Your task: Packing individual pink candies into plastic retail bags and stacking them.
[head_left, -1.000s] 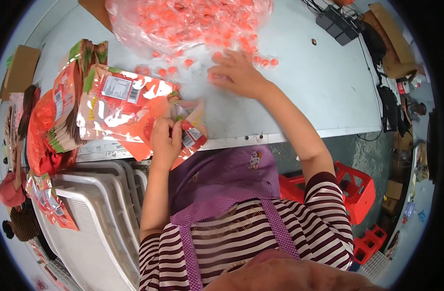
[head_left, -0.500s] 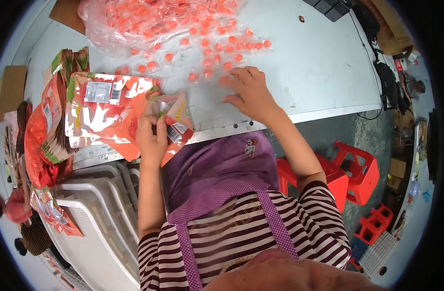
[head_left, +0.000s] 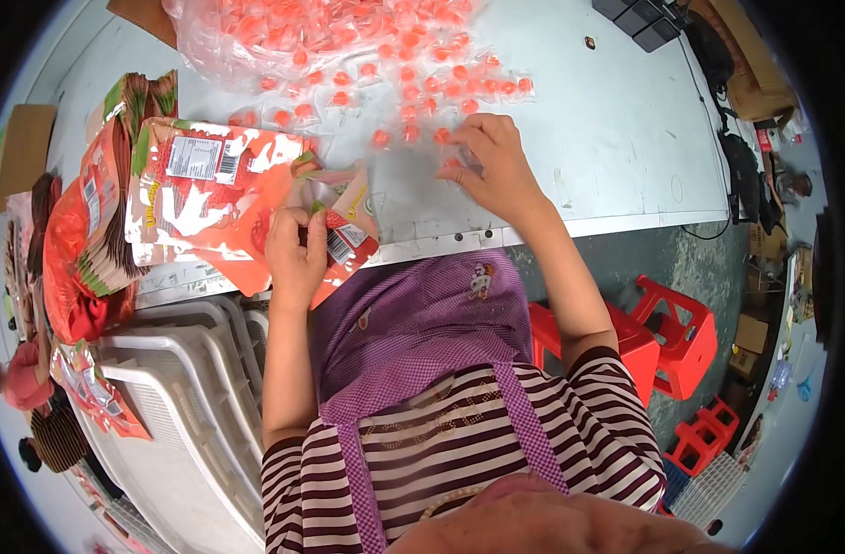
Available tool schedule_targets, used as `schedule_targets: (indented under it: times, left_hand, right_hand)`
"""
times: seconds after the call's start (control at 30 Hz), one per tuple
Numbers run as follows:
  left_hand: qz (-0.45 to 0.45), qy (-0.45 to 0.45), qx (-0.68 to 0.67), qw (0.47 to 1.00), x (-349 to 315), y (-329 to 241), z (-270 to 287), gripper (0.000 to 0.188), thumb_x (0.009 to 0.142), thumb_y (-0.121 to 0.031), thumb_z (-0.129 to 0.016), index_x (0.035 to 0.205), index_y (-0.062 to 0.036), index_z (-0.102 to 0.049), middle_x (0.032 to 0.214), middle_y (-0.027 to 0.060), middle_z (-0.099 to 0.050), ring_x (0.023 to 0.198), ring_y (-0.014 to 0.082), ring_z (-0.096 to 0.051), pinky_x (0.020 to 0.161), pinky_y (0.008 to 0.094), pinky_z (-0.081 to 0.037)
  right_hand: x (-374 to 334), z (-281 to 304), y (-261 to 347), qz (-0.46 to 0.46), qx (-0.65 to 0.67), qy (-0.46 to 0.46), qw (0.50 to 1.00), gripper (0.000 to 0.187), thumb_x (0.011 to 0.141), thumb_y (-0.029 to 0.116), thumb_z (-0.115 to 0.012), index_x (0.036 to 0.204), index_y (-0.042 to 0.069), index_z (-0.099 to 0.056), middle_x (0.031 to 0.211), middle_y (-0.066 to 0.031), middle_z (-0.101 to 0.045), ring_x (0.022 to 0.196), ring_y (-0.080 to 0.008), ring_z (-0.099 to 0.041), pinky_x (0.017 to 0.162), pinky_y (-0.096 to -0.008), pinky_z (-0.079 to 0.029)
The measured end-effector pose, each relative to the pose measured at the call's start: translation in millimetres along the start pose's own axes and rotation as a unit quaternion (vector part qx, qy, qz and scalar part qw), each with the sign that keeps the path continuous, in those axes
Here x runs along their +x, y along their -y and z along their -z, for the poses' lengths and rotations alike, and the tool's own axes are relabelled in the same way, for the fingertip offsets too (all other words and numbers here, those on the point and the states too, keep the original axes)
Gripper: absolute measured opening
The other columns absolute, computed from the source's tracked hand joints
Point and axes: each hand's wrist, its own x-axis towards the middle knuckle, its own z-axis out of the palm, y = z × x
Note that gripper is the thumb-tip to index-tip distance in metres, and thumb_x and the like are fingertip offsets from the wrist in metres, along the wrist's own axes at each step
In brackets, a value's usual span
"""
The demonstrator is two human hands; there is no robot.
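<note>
My left hand (head_left: 298, 254) pinches the edge of a red and beige printed pouch (head_left: 356, 201) at the table's near edge. The mouth of this pouch gapes toward my right hand. To the right, my right hand (head_left: 498, 175) is closed over the table, with a small clear-wrapped red candy (head_left: 452, 163) between thumb and fingers. Just beyond my fingertips lie several loose wrapped candies (head_left: 410, 134), spreading from a big clear plastic bag (head_left: 191, 46) full of them. Flat printed pouches (head_left: 196, 212) lie left of my left hand.
A bundle of upright pouches (head_left: 127, 185) stands at the table's left end. Below it lean white plastic trays (head_left: 155, 369). Red stools (head_left: 676, 332) stand on the floor to the right. Black boxes (head_left: 639, 18) sit at the table's far right. People are at the far left.
My right hand has closed its fingers on a wrapped candy, having been reaching with fingers apart. My left hand keeps its pinch on the pouch. The whole view has shifted slightly.
</note>
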Motion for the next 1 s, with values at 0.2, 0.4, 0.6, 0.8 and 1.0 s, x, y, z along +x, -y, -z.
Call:
schedule_targets:
  times: [0.2,0.4,0.6,0.8,1.0]
  left_hand:
    - [-0.006,-0.008,-0.013,1.0,1,0,-2,0.02,0.087,-0.013,-0.061,0.079,-0.0023,-0.046,0.072,0.0068,-0.047,0.062,0.0157,-0.045,0.057,0.0281,-0.039]
    - [0.007,-0.001,-0.006,1.0,0,0,-1,0.02,0.087,-0.013,-0.061,0.079,-0.0024,-0.046,0.072,0.0067,-0.047,0.063,0.0161,-0.045,0.058,0.0282,-0.04]
    - [0.012,-0.008,-0.036,0.999,2,-5,-2,0.018,0.082,-0.009,-0.062,0.076,-0.0021,-0.046,0.071,0.0118,-0.049,0.064,0.0277,-0.047,0.057,0.0368,-0.039]
    - [-0.003,-0.002,-0.023,1.0,2,-3,1,0.019,0.086,-0.011,-0.061,0.078,-0.0028,-0.045,0.071,0.0073,-0.046,0.062,0.0172,-0.045,0.058,0.0288,-0.04]
    - [-0.01,-0.008,-0.019,1.0,3,-1,-2,0.019,0.086,-0.011,-0.061,0.078,-0.0028,-0.045,0.07,0.0063,-0.045,0.062,0.0164,-0.043,0.057,0.0285,-0.039]
  right_hand:
    - [4,-15,6,0.003,-0.056,-0.019,0.998,0.057,0.065,0.032,-0.076,0.115,0.016,-0.055,0.111,-0.0081,-0.048,0.107,-0.0267,-0.042,0.093,-0.04,-0.03]
    - [15,-19,18,0.007,-0.146,0.049,0.988,0.057,0.068,0.038,-0.072,0.119,0.02,-0.055,0.105,-0.0061,-0.049,0.101,-0.0227,-0.043,0.087,-0.0391,-0.028]
    - [5,-18,13,0.012,-0.137,0.059,0.989,0.048,0.07,0.035,-0.071,0.114,0.021,-0.058,0.098,-0.0043,-0.048,0.095,-0.0212,-0.044,0.084,-0.0378,-0.029]
    - [2,-6,21,0.01,-0.113,0.077,0.991,0.047,0.07,0.035,-0.07,0.113,0.021,-0.058,0.105,-0.0061,-0.049,0.101,-0.0232,-0.044,0.088,-0.0394,-0.028]
    - [24,-34,31,0.09,-0.142,0.021,0.985,0.051,0.072,0.041,-0.067,0.119,0.023,-0.056,0.118,-0.009,-0.048,0.108,-0.0265,-0.043,0.092,-0.0431,-0.027]
